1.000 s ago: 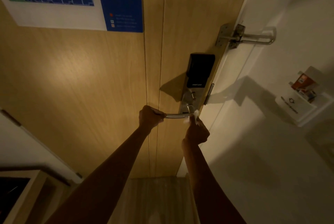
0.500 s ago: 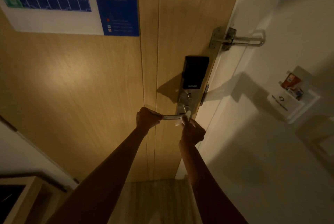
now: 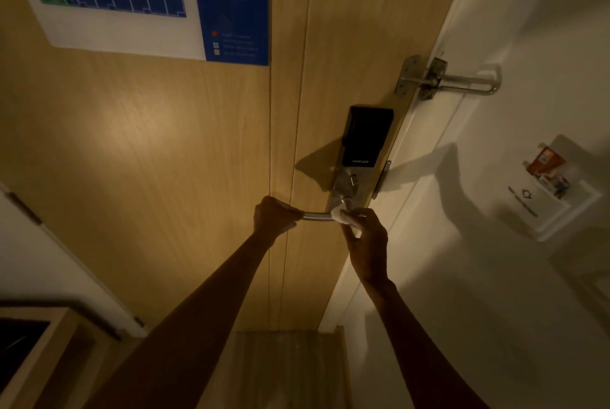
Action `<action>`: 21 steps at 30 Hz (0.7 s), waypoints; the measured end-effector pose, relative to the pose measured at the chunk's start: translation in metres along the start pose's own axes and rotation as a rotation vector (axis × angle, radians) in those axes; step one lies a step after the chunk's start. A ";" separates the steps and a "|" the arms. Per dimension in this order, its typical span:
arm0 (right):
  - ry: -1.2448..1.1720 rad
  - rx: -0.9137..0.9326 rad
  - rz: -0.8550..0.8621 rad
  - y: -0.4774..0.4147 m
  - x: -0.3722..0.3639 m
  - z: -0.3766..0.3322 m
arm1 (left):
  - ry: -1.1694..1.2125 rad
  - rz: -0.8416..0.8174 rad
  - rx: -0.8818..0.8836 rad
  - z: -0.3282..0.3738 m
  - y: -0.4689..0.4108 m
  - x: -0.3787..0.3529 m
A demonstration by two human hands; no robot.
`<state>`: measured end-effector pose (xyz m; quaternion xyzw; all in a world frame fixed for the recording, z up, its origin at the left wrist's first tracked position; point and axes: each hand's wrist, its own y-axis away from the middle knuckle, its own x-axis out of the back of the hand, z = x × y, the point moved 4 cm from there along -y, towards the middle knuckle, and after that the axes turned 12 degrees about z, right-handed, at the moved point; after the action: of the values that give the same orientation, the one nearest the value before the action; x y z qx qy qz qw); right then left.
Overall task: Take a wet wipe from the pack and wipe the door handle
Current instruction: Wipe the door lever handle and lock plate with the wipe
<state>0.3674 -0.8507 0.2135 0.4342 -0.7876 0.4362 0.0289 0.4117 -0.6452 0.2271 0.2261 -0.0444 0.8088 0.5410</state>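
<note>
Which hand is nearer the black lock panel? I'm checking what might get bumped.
Right. The right hand presses the wipe on the handle at its base, just below the lock panel. The left hand grips the handle's free end, farther left.

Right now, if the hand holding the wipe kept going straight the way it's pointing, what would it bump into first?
The right hand points up and toward the door. It would probably push the wet wipe into the base of the door handle, then the silver lock plate right behind it. Depth is hard to judge.
</note>
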 end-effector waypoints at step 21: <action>0.176 0.007 -0.103 -0.016 0.033 0.050 | -0.040 0.026 0.056 -0.004 -0.003 -0.001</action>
<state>0.3752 -0.9120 0.2070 0.4342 -0.7571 0.4735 0.1187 0.4137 -0.6438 0.2230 0.2567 -0.0352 0.8119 0.5231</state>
